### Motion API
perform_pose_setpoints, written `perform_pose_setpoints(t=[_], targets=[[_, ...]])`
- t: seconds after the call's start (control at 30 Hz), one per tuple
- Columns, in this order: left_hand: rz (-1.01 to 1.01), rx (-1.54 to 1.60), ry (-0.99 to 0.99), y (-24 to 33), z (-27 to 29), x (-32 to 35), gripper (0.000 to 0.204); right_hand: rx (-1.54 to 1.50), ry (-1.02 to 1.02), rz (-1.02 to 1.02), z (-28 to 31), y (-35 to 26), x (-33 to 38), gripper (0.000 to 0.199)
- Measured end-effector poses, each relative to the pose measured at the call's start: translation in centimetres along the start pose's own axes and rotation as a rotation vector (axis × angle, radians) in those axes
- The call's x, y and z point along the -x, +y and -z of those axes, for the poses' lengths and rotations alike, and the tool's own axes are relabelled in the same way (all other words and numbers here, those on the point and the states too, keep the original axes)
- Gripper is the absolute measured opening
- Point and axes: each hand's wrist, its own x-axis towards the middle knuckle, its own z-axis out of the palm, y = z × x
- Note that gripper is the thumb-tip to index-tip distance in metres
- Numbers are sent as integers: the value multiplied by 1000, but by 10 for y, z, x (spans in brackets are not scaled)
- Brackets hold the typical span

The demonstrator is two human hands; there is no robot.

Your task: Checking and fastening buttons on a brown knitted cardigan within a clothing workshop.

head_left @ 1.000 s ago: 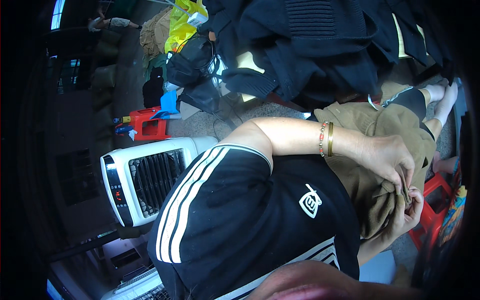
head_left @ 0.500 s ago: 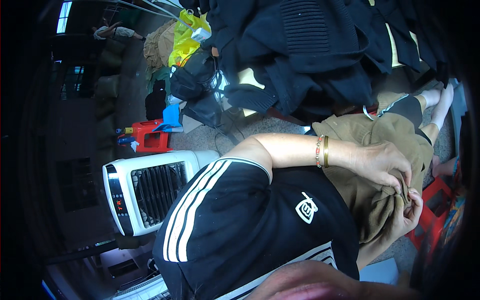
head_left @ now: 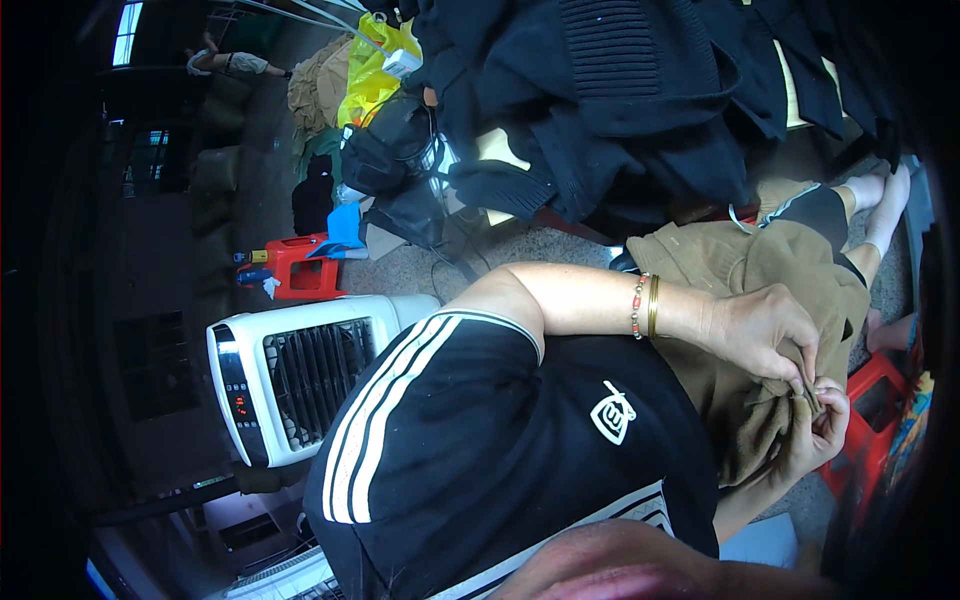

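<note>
A brown knit garment (head_left: 690,260) lies bunched across my lap. My left hand (head_left: 758,328), with bracelets at its wrist, comes over the garment from above and pinches a gathered fold between thumb and fingers. Just beside it, my right hand (head_left: 826,428) is closed on the same fold from the other side. The fingertips of both hands nearly meet at the cloth. Whether anything small is held inside the fold cannot be seen.
Dark knit garments (head_left: 620,120) are heaped beyond my left arm. A white air cooler (head_left: 235,390) stands at left, near a red stool (head_left: 295,285) holding small items. Another red stool (head_left: 880,400) is at right. A yellow plastic bag (head_left: 370,95) and a distant person (head_left: 240,63) are farther back.
Both hands stay on the brown fold, with only slight shifts of the fingers and cloth. The distant person's arms have changed position.
</note>
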Motion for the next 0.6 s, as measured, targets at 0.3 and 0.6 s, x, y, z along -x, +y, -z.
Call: perform_pose_setpoints(t=[0.3, 0.6], targets=[[38, 20, 11, 0, 3, 1, 6, -80, -84, 96, -1, -1, -4, 25], [0, -77, 102, 3, 8, 0, 8, 227, 83, 339, -30, -22, -12, 22]])
